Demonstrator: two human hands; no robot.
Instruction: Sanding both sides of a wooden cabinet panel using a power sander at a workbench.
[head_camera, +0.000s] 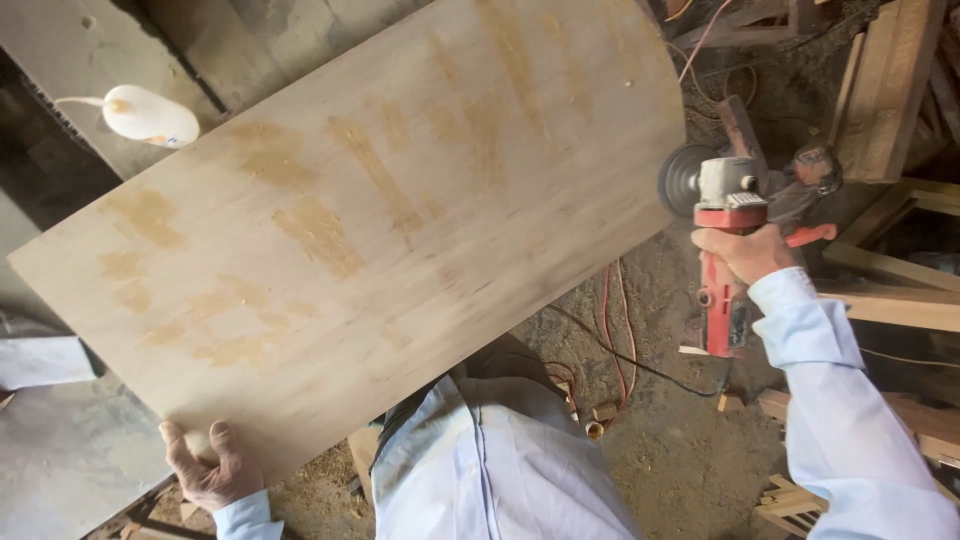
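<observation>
A large plywood sheet (370, 220) fills most of the view, lying slantwise from near left to far right. Its surface is pale, with darker yellow-brown smears scattered across it. Its far edge runs out of the picture at the top, so its full outline is cut off there.

The left hand (208, 465) grips the near left corner of the sheet. The thumb and one finger lie on top of the wood, curled over the edge; the other fingers are hidden under the sheet, so only part of the clamp shows.

The right hand (745, 252) is wrapped around the body of a red and grey angle grinder (725, 260), fingers closed on it. The grinder sits just beside the right edge of the sheet, and its dark round disc (683, 180) is at that edge; whether it touches the wood is hard to make out. A dark cord (640, 362) trails from the tool over the sawdust-covered floor (670, 450); its end is lost from view.

At far left, a white bottle (148, 115) lies just beyond the sheet, its nozzle pointing left. Wooden offcuts and frames (885, 90) stand at the right, partly cut off. The person's pale blue shirt (490, 460) covers the near middle.
</observation>
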